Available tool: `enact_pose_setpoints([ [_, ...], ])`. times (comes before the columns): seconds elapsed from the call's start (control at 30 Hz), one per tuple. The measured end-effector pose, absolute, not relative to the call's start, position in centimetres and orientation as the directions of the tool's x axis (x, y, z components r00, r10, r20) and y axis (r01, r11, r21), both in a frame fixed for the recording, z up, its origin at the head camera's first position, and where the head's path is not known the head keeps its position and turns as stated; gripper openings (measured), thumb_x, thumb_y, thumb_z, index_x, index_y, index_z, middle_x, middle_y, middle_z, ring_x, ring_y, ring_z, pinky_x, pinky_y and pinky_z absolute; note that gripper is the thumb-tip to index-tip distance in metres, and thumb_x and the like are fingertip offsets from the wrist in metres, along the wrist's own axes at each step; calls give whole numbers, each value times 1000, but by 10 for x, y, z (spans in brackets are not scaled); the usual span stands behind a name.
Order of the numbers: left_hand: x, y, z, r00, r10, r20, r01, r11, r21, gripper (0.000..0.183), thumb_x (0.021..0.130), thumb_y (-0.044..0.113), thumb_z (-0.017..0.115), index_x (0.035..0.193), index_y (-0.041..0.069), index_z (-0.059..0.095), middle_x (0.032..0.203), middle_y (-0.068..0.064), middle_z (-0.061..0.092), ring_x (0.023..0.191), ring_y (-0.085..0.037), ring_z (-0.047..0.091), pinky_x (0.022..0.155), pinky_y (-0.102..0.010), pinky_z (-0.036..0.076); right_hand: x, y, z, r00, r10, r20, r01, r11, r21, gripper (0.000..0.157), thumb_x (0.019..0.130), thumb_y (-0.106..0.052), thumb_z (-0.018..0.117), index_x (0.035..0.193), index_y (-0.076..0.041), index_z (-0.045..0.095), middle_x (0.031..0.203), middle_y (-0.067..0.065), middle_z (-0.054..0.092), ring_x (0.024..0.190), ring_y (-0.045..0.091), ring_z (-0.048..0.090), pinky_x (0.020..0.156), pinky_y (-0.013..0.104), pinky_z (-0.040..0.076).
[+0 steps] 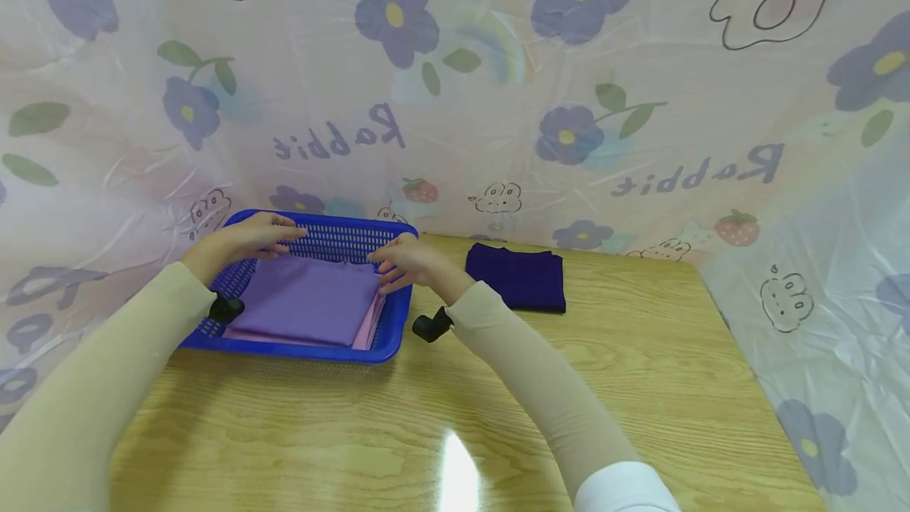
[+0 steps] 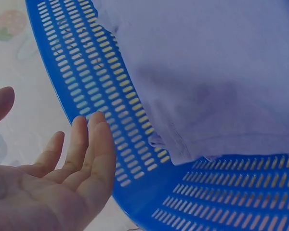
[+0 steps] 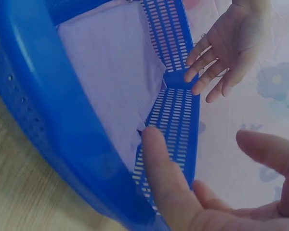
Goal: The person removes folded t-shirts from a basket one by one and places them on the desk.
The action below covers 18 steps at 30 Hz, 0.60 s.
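In the head view a blue plastic basket (image 1: 306,350) holds a folded lavender cloth (image 1: 309,299), with the edge of a pink cloth (image 1: 370,322) showing beneath it. My left hand (image 1: 259,234) hovers over the basket's back left part, fingers loosely extended and holding nothing. Above the right end is my right hand (image 1: 411,261), its fingers relaxed near the rim and nothing in its grasp. The left wrist view shows the left hand (image 2: 62,178) palm up beside the slotted wall. In the right wrist view, the right hand's fingers (image 3: 166,178) are apart from the lavender cloth (image 3: 111,67).
A folded dark purple cloth (image 1: 522,279) lies on the wooden table (image 1: 640,385) right of the basket. Behind the table hangs a curtain (image 1: 462,125) printed with flowers and rabbits. Black wrist cameras (image 1: 431,326) sit below both hands.
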<state>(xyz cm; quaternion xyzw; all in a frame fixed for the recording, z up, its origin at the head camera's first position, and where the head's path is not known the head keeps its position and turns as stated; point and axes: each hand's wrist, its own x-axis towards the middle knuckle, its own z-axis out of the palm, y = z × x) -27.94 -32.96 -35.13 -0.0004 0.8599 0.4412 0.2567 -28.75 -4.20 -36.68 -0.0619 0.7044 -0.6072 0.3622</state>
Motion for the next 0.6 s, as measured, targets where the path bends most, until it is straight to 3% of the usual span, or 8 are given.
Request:
enact_pose_setpoints([
  [0.17, -273, -335, -350, -855, 223, -467, -239, 631, 738, 78, 108, 32, 43, 151, -17, -1, 154, -39, 13, 139, -52, 28, 112, -56, 32, -284, -50, -372, -724, -507, -467, 396, 249, -884, 48, 99, -7, 61, 140, 10, 42, 141, 39, 38, 123, 52, 50, 96, 53, 50],
  [0.3, -274, -341, -355, -843, 204, -497, -267, 645, 716, 74, 109, 30, 41, 149, -19, 4, 151, -42, 15, 139, -53, 26, 112, -56, 31, -284, -55, -374, -728, -477, -492, 419, 258, -870, 66, 98, -6, 61, 152, 6, 26, 143, 40, 37, 125, 52, 49, 96, 53, 50],
  [0.47, -275, -349, -362, -833, 169, -526, -304, 656, 691, 65, 107, 31, 45, 139, -22, 24, 148, -43, 15, 139, -55, 23, 112, -56, 31, -283, -62, -379, -734, -450, -509, 425, 281, -860, 82, 95, -5, 64, 158, -2, 11, 142, 42, 36, 124, 55, 48, 95, 55, 50],
  [0.6, -273, -351, -363, -829, 146, -539, -312, 679, 665, 63, 106, 29, 46, 132, -23, 23, 148, -44, 14, 139, -55, 22, 112, -56, 31, -281, -68, -381, -741, -429, -517, 427, 294, -855, 83, 95, -4, 64, 157, -2, 10, 138, 43, 38, 120, 58, 49, 92, 55, 52],
])
